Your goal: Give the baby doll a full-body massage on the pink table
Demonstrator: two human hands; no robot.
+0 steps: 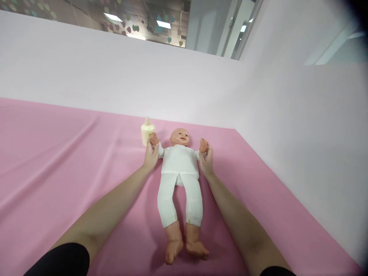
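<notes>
A baby doll (179, 168) in a white top and white trousers lies on its back on the pink sheet (57, 165), head away from me, bare feet toward me. My left hand (151, 155) grips the doll's arm on the left side, near its wrist. My right hand (206, 159) grips the doll's other arm the same way. Both doll arms are spread outward and raised beside its head.
A small cream-coloured bottle (147, 131) stands upright on the sheet just behind my left hand, beside the doll's head. White walls (287, 126) close the sheet at the back and on the right. The sheet stretches wide to the left.
</notes>
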